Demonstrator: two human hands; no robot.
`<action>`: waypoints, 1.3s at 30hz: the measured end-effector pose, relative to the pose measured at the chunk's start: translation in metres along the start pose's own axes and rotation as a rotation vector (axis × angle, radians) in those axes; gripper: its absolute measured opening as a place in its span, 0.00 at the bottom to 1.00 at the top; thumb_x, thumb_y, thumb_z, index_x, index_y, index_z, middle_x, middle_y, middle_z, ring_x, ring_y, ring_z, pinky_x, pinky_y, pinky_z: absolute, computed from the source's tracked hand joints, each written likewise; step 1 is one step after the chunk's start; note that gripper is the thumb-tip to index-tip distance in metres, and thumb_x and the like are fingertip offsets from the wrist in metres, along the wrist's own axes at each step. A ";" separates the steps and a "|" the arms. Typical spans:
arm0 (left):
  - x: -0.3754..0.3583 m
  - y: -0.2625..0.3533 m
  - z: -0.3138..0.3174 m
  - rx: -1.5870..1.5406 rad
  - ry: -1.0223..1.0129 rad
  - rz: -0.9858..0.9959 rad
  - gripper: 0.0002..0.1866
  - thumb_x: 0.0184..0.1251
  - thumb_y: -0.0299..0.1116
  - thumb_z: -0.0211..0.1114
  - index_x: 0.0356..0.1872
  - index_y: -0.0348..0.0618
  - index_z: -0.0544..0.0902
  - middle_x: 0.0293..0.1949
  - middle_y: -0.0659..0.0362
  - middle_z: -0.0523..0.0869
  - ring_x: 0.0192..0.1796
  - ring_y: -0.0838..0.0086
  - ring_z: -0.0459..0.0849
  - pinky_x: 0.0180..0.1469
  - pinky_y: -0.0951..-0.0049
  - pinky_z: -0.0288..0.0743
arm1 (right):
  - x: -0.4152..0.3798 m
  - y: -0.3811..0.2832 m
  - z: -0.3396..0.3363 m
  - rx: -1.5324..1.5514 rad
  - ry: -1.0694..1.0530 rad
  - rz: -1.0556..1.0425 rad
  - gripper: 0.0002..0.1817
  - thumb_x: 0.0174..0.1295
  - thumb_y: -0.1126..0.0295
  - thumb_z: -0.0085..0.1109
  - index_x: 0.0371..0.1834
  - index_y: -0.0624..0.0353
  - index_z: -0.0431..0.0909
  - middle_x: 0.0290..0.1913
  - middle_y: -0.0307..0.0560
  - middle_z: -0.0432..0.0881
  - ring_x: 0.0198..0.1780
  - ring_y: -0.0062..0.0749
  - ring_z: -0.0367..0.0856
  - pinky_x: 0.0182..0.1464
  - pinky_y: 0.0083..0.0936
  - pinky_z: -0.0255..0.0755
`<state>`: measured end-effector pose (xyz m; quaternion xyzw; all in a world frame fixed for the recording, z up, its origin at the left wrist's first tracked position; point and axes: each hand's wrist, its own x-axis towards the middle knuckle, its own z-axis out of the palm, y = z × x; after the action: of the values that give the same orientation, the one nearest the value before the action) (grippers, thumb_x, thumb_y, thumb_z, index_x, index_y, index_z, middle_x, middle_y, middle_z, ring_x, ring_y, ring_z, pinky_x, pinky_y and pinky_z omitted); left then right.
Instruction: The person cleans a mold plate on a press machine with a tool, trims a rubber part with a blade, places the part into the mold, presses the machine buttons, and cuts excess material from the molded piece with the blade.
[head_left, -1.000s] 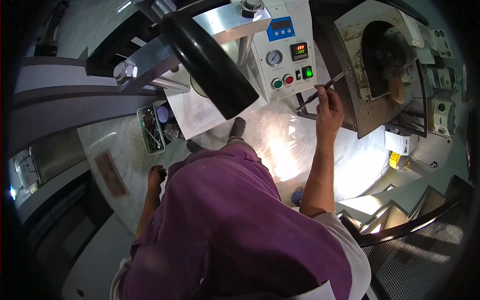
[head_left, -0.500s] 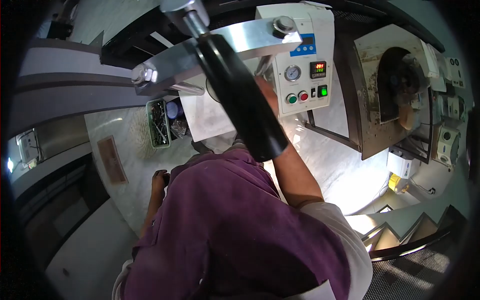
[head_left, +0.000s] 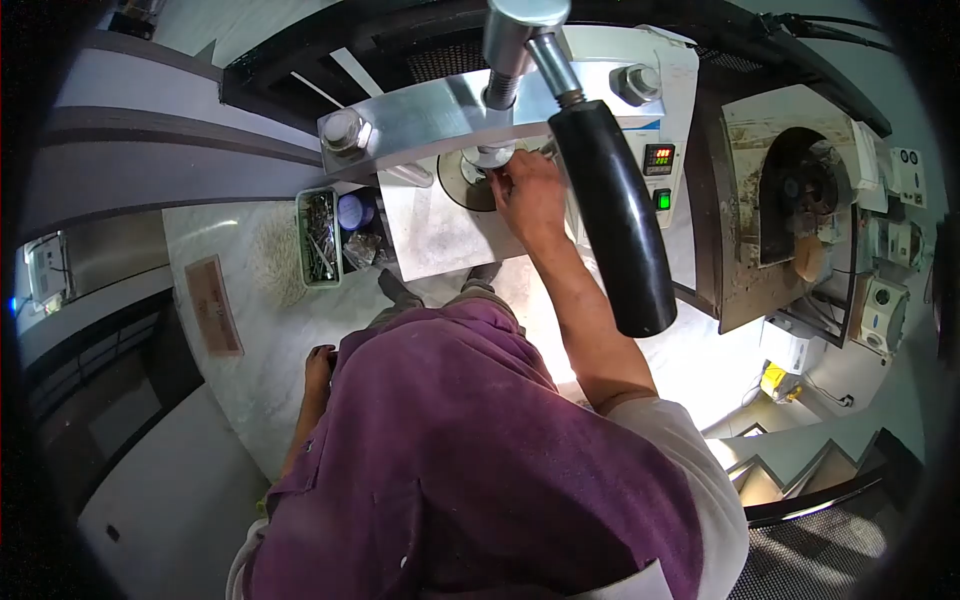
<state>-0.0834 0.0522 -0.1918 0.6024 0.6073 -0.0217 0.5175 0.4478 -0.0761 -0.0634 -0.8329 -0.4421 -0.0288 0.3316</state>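
Note:
My right hand (head_left: 530,195) reaches under the metal crossbar (head_left: 420,130) of a press, its fingers bent together beside the foot of the screw (head_left: 490,157). What the fingertips hold, if anything, is hidden. Below them lies a round plate (head_left: 462,185) set in the press's white top (head_left: 425,245). A black handle (head_left: 615,220) slants down from the screw head (head_left: 527,12), in front of my forearm. Low at my left side hangs my left hand (head_left: 320,368), fingers curled, partly covered by the purple apron (head_left: 450,400); its contents cannot be made out.
A control panel (head_left: 660,160) with a lit display and green switch is behind the handle. A green bin (head_left: 318,240) of metal pieces stands left of the press, near a blue-lidded tub (head_left: 353,212). At right is a stained machine (head_left: 740,200) with a round opening.
The crossbar and handle now appear farther right and lower as the view shifted. My right hand, mostly hidden behind the handle before, now shows at the screw's foot. My left hand stays at my side.

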 end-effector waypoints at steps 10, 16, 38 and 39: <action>0.007 0.007 -0.002 -0.040 0.000 -0.029 0.16 0.66 0.35 0.54 0.47 0.35 0.82 0.38 0.52 0.86 0.38 0.70 0.84 0.41 0.74 0.76 | -0.053 -0.018 -0.036 0.463 0.257 0.315 0.11 0.67 0.68 0.58 0.46 0.63 0.76 0.41 0.52 0.76 0.44 0.40 0.77 0.47 0.33 0.71; 0.045 -0.035 -0.001 -0.043 -0.008 -0.158 0.18 0.66 0.36 0.53 0.48 0.33 0.81 0.42 0.51 0.87 0.38 0.70 0.84 0.44 0.72 0.76 | -0.094 0.043 -0.072 0.493 0.535 0.465 0.07 0.69 0.74 0.48 0.46 0.66 0.67 0.42 0.54 0.73 0.44 0.43 0.73 0.53 0.36 0.67; 0.013 0.050 0.017 -0.111 0.095 -0.129 0.14 0.62 0.32 0.61 0.43 0.30 0.79 0.27 0.55 0.81 0.25 0.72 0.77 0.29 0.70 0.71 | -0.108 0.127 -0.066 -0.418 0.366 0.408 0.38 0.55 0.53 0.73 0.58 0.71 0.66 0.51 0.61 0.72 0.53 0.50 0.71 0.56 0.42 0.66; 0.022 0.035 0.014 -0.207 0.092 -0.181 0.13 0.63 0.31 0.60 0.42 0.31 0.77 0.26 0.55 0.80 0.24 0.72 0.77 0.28 0.70 0.71 | -0.104 0.107 -0.068 -0.393 0.346 0.385 0.38 0.55 0.53 0.73 0.58 0.71 0.66 0.51 0.61 0.72 0.53 0.50 0.71 0.56 0.42 0.66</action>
<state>-0.0429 0.0677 -0.1918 0.4888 0.6813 0.0224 0.5444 0.4822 -0.2315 -0.1020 -0.9321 -0.1994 -0.1914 0.2341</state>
